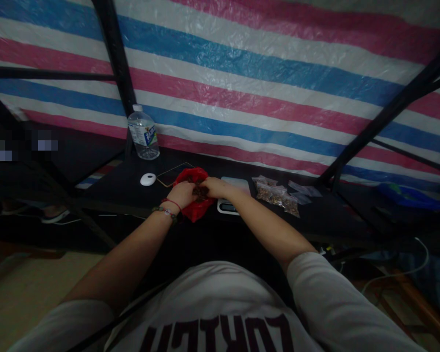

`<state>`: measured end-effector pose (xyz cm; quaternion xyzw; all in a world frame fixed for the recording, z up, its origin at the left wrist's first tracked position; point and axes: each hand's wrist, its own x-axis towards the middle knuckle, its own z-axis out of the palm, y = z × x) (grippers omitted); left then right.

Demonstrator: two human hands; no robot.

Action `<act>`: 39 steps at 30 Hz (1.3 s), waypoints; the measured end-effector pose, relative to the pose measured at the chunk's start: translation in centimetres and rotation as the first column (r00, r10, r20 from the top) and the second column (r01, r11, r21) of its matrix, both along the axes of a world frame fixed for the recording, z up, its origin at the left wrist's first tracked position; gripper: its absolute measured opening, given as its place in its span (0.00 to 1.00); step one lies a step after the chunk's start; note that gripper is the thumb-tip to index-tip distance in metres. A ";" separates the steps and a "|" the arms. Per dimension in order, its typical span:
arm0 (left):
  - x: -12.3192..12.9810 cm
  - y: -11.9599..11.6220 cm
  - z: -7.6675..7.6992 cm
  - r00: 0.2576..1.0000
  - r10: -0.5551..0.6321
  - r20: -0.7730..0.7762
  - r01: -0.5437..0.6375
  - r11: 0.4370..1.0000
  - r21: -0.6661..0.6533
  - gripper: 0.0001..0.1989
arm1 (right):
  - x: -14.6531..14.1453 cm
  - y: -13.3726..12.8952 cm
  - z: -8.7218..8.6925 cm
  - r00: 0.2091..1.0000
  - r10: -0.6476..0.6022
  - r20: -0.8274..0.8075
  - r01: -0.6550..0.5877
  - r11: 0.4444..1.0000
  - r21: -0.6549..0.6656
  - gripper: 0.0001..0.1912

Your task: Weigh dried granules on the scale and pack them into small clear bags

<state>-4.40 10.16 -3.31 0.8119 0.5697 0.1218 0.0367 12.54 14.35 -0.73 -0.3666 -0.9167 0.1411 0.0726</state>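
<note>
A red plastic bag (195, 210) lies open on the black table, with dark brown bits (201, 190) inside. My left hand (183, 194) is at the bag's left side, its fingertips down among the bits. From the right, my right hand (215, 187) reaches into the same bag, its fingers hidden in or against the bits. What either hand grips is too small and dark to make out. Just right of the bag is a white scale (228, 207), partly covered by my right forearm. Several small clear bags of brown bits (275, 193) lie beyond the scale.
A clear plastic bottle (145, 134) stands at the back left, near a black metal post. A white mouse (148, 179) and a thin wire frame (163, 183) lie left of the red bag. Flat clear bags (304, 189) and a blue item (407, 196) are at the right.
</note>
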 end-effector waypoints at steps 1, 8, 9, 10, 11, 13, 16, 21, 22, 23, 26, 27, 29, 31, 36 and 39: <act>0.1 0.0 0.0 1.000 0.007 0.014 -0.007 1.000 0.001 0.16 | 0.0 0.0 -0.2 1.000 0.023 0.021 -0.023 1.000 -0.011 0.07; 0.3 0.3 0.0 0.992 -0.054 0.117 0.047 0.997 0.066 0.15 | 0.4 0.1 -0.9 0.998 -0.036 -0.056 0.035 0.999 -0.021 0.08; 0.3 0.3 0.1 0.989 -0.064 0.135 0.054 0.996 0.075 0.15 | 0.4 0.1 -0.9 0.996 -0.054 -0.075 0.052 0.998 -0.025 0.08; 0.2 0.2 0.3 0.986 -0.069 0.154 0.057 0.995 0.083 0.15 | 0.5 0.1 -0.9 0.993 -0.075 -0.092 0.073 0.997 -0.031 0.08; 0.2 0.2 0.4 0.982 -0.074 0.173 0.059 0.994 0.089 0.15 | 0.5 0.1 -0.9 0.989 -0.099 -0.112 0.096 0.995 -0.037 0.08; 0.2 0.1 0.7 0.973 -0.088 0.212 0.067 0.993 0.101 0.15 | 0.7 0.0 -0.8 0.976 -0.147 -0.163 0.140 0.989 -0.054 0.11; 0.2 0.0 1.0 0.957 -0.094 0.275 0.066 0.992 0.108 0.15 | 1.1 -0.1 -0.7 0.951 -0.204 -0.232 0.186 0.977 -0.100 0.15; 0.3 0.0 1.0 0.922 -0.046 0.383 0.014 0.996 0.086 0.15 | 2.0 -0.1 -0.8 0.897 -0.290 -0.335 0.244 0.954 -0.172 0.18; 0.4 -0.1 1.0 0.911 -0.046 0.411 0.011 0.996 0.087 0.15 | 2.1 -0.1 -1.0 0.882 -0.303 -0.361 0.247 0.950 -0.191 0.19; 0.5 -0.2 1.1 0.897 -0.045 0.439 0.008 0.996 0.087 0.15 | 2.2 0.0 -1.1 0.871 -0.307 -0.384 0.240 0.947 -0.214 0.19; 0.7 -0.4 1.3 0.864 -0.048 0.501 0.006 0.996 0.084 0.16 | 2.3 0.1 -1.7 0.842 -0.298 -0.449 0.193 0.945 -0.264 0.19; 0.7 -0.5 1.3 0.856 -0.049 0.515 0.005 0.996 0.087 0.15 | 2.4 0.2 -1.8 0.827 -0.298 -0.476 0.182 0.944 -0.275 0.19; 0.7 -0.5 1.4 0.842 -0.043 0.538 -0.011 0.995 0.098 0.15 | 2.6 0.1 -1.9 0.789 -0.311 -0.530 0.172 0.940 -0.296 0.20; 0.6 -0.5 1.3 0.830 -0.030 0.557 -0.033 0.994 0.103 0.15 | 3.0 -0.1 -1.8 0.764 -0.317 -0.562 0.154 0.935 -0.318 0.20; 0.9 -0.7 1.4 0.784 -0.036 0.619 -0.013 0.997 0.075 0.16 | 4.0 -0.9 -1.2 0.813 -0.306 -0.495 0.189 0.943 -0.274 0.18; 1.5 -1.2 1.7 0.779 -0.103 0.619 0.050 0.993 0.103 0.17 | 3.6 -1.3 -1.5 0.845 -0.257 -0.468 0.174 0.961 -0.214 0.19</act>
